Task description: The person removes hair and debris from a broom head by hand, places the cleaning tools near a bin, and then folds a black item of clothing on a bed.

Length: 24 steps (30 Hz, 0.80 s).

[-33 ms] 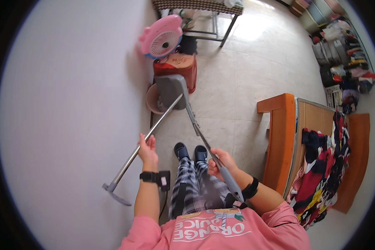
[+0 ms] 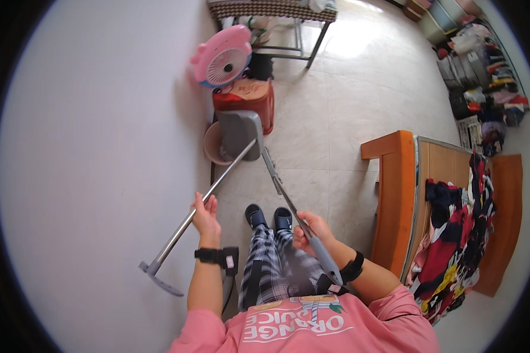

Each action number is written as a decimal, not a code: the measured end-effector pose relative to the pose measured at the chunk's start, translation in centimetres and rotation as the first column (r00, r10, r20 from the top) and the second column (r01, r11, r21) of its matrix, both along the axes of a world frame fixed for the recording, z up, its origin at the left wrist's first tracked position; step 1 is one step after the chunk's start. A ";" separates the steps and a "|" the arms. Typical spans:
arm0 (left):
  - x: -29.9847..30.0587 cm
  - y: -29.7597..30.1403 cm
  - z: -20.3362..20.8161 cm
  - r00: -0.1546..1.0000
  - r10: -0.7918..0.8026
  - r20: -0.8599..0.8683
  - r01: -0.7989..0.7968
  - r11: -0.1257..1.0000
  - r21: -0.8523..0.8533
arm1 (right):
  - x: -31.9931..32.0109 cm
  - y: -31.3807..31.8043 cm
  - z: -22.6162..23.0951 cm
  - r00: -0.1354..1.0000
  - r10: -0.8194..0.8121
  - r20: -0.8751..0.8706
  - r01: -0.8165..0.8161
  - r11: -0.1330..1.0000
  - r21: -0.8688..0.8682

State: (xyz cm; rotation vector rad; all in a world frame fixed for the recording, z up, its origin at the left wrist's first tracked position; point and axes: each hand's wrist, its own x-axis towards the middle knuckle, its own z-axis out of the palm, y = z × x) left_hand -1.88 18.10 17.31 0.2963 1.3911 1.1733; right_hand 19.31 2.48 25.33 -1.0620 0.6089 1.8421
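Note:
My left hand (image 2: 206, 217) is closed round the silver pole of a long-handled dustpan, its fingers only loosely curled. The grey dustpan (image 2: 239, 134) is raised in front of the waste bin, hiding part of its opening. Its pole slants down to a curved grey handle end near the wall. My right hand (image 2: 313, 229) grips the shaft of a broom (image 2: 325, 259) just above its thick grey handle. The slim grey broom head (image 2: 271, 170) points away from me, seen edge-on beside the dustpan.
A pinkish waste bin (image 2: 213, 144) stands against the left wall, near a red box (image 2: 265, 109) and a pink fan (image 2: 225, 62). Farther off is a table (image 2: 271, 10). To my right are a wooden bed frame (image 2: 394, 194) and piled clothes (image 2: 447, 235).
The dustpan and its pole have shifted slightly left and down in the picture, with my left hand. Both hands keep their grips; the surroundings have also shifted a little left.

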 end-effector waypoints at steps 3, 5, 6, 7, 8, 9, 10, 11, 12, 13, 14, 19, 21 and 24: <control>1.3 -2.1 4.6 0.928 -0.268 -0.259 0.296 0.952 0.075 | 1.3 -1.8 -1.0 0.998 -0.053 -0.018 0.053 0.999 -0.015; 1.7 -3.7 6.4 0.815 -0.413 -0.407 0.491 0.865 0.105 | 2.5 -3.1 -2.2 0.998 -0.065 -0.015 0.064 0.997 -0.039; 2.2 -4.4 7.3 0.741 -0.471 -0.479 0.576 0.813 0.090 | 3.1 -3.7 -2.5 0.996 -0.083 0.020 0.084 0.996 -0.035; 2.6 -4.8 7.1 0.693 -0.524 -0.496 0.648 0.754 0.110 | 3.7 -4.3 -3.2 0.993 -0.114 0.035 0.116 0.992 -0.049; 2.8 -5.0 7.0 0.641 -0.562 -0.523 0.711 0.692 0.127 | 4.3 -4.6 -3.7 0.989 -0.140 0.042 0.142 0.988 -0.058; 2.8 -5.2 6.3 0.581 -0.575 -0.576 0.751 0.651 0.108 | 4.8 -4.8 -3.8 0.982 -0.188 0.020 0.189 0.979 -0.072; 3.0 -5.3 4.7 0.519 -0.584 -0.625 0.788 0.610 0.083 | 5.4 -5.1 -3.9 0.972 -0.234 -0.001 0.233 0.968 -0.088; 3.3 -5.2 3.5 0.451 -0.592 -0.668 0.820 0.570 0.049 | 5.9 -5.3 -4.1 0.960 -0.280 -0.023 0.276 0.954 -0.112; 3.9 -5.2 2.8 0.408 -0.583 -0.703 0.842 0.538 0.042 | 6.3 -5.4 -4.5 0.954 -0.298 -0.030 0.293 0.949 -0.115; 5.2 -5.7 2.0 0.364 -0.584 -0.725 0.862 0.506 0.026 | 6.8 -5.9 -4.9 0.948 -0.316 -0.029 0.310 0.941 -0.132; 6.6 -6.1 1.0 0.321 -0.584 -0.745 0.881 0.473 0.008 | 7.4 -6.3 -5.3 0.942 -0.335 -0.027 0.327 0.933 -0.151; 10.7 -6.8 -5.2 0.304 -0.606 -0.735 0.868 0.494 -0.049 | 8.8 -7.6 -5.8 0.968 -0.250 0.022 0.251 0.960 -0.125; 11.4 -7.2 -8.6 0.293 -0.581 -0.759 0.869 0.493 -0.042 | 8.8 -7.8 -6.0 0.968 -0.216 0.125 0.232 0.964 -0.130; 11.2 -7.0 -14.6 0.269 -0.606 -0.748 0.880 0.470 -0.065 | 8.1 -8.2 -7.2 0.960 -0.248 0.133 0.264 0.957 -0.122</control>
